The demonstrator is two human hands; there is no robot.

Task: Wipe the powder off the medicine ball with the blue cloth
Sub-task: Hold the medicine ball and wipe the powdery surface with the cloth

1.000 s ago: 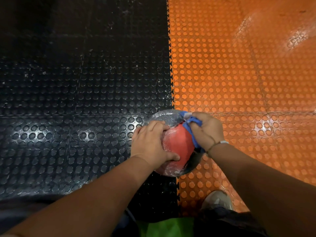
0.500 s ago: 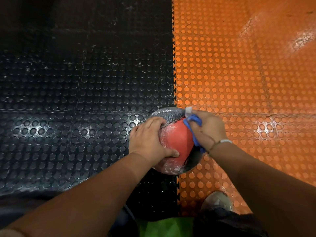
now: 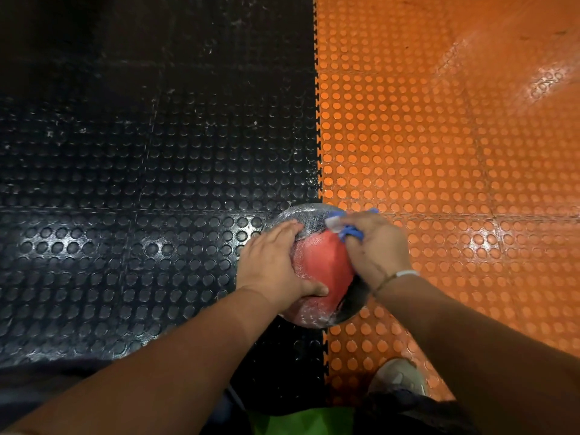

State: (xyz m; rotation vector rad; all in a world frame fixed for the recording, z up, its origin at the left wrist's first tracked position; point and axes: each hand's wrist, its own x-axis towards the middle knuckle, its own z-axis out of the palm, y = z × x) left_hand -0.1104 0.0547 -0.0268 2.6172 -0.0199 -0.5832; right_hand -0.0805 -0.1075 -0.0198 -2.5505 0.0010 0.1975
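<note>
Wiping the medicine ball (image 3: 323, 265) at the seam between black and orange floor tiles.

Left hand (image 3: 273, 265) lies spread flat on the ball, steadying it; right hand (image 3: 375, 246) is closed around the bunched blue cloth (image 3: 351, 231). Press firmly and rotate the ball toward the powder (image 3: 310, 315) at the near lower edge. Most of the cloth and the ball's underside are hidden.

Overhead light is glaring off the orange floor tiles (image 3: 546, 80) at upper right and glinting on the black floor tiles (image 3: 66, 240) at left, while the far upper left is falling into darkness. The wide-angle lens is bowing the tile seams near the edges. My forearms are showing slightly soft at the bottom.
</note>
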